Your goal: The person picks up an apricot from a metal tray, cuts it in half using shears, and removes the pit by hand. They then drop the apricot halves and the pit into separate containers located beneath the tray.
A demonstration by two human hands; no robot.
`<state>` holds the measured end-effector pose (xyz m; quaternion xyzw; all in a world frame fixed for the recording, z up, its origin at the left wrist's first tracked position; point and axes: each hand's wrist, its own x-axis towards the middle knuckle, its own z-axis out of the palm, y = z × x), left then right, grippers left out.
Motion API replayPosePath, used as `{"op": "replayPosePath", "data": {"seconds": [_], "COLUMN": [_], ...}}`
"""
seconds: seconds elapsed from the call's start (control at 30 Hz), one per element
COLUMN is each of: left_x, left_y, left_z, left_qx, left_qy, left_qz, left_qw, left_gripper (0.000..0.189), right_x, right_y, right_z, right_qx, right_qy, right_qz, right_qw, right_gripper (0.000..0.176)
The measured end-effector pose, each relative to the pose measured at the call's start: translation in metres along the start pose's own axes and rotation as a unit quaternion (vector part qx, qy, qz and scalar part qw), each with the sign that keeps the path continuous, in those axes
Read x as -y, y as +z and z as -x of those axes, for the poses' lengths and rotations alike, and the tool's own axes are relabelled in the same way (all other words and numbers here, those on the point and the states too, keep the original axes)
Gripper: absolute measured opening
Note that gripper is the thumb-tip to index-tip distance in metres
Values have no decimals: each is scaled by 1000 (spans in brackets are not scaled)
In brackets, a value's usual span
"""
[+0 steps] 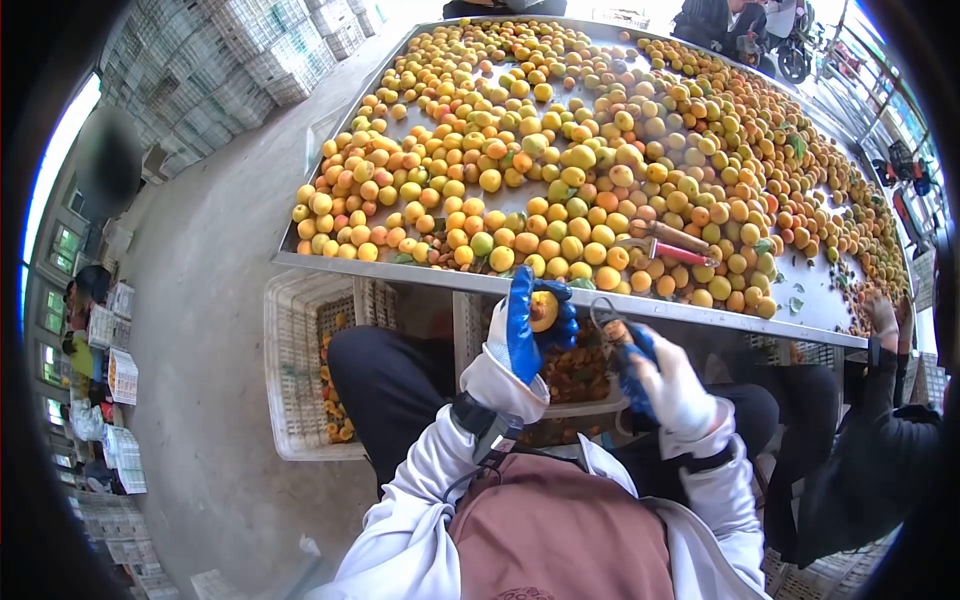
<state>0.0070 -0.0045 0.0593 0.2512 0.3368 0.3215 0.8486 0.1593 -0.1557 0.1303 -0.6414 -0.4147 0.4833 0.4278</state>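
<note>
My left hand [518, 345], in a white glove with a blue coated palm, is closed around a yellow apricot [543, 311] just off the table's near edge. A darker patch shows on the apricot's facing side. To its right, my right hand [668, 385], gloved the same way and slightly blurred, grips a pitting tool [617, 331] with a wooden handle and a thin metal loop at its end. The loop is close to the apricot but apart from it. Below both hands stands a crate [590, 407] holding orange-brown fruit pieces.
Many apricots [490, 181] cover the metal table [420, 274]. A red-handled tool [683, 254] and a wooden-handled tool [678, 237] lie among them. A white crate [290, 380] with fruit halves stands left of my knee. Another person's hand [882, 318] is at the table's right end.
</note>
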Motion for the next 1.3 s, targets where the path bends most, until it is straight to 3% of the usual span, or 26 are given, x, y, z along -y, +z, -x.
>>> {"op": "replayPosePath", "data": {"seconds": [0.03, 0.1, 0.17, 0.23, 0.4, 0.47, 0.6, 0.67, 0.8, 0.87, 1.1, 1.2, 1.3], "left_x": [3, 4, 2, 2, 5, 6, 11, 15, 13, 13, 10, 14, 20], "left_y": [3, 7, 12, 14, 22, 24, 16, 10, 13, 18, 24, 22, 24], "left_z": [2, 5, 17, 20, 25, 27, 22, 16, 19, 22, 26, 23, 23], "left_qx": [-8, 20, 41, 36, 22, 26, 16, 29, 33, 25, 43, 55, 50], "left_qy": [29, 57, 12, 21, 19, -5, -4, 19, 0, -11, 22, 33, 111], "left_qz": [-10, 1, 40, 32, 58, 117, 85, 27, 4, 18, -9, -30, -34], "left_qw": [999, 998, 998, 999, 998, 993, 996, 999, 999, 999, 999, 997, 992], "left_gripper": [52, 47, 45, 45, 42, 41, 44, 45, 46, 47, 51, 55, 52], "right_x": [-16, -27, -28, -41, -39, -50, -44, -25, -27, -29, -43, -56, -65], "right_y": [14, 39, 49, 58, 61, 56, 49, 44, 42, 43, 56, 62, 62], "right_z": [-6, -15, -19, -27, -24, -25, -20, -14, -11, -13, -13, -17, -20], "right_qx": [-2, -28, -37, -109, -113, -58, -23, 37, 60, 43, -14, -22, 8], "right_qy": [-77, -32, -66, -157, -128, -120, -96, 45, 40, -43, -78, -43, 14], "right_qz": [-9, 62, 103, 141, 113, 52, 26, -187, -218, -90, -87, -193, -306], "right_qw": [997, 997, 992, 971, 979, 990, 995, 981, 973, 994, 993, 980, 952], "right_gripper": [28, 25, 29, 26, 30, 41, 29, 24, 25, 25, 26, 28, 31]}}
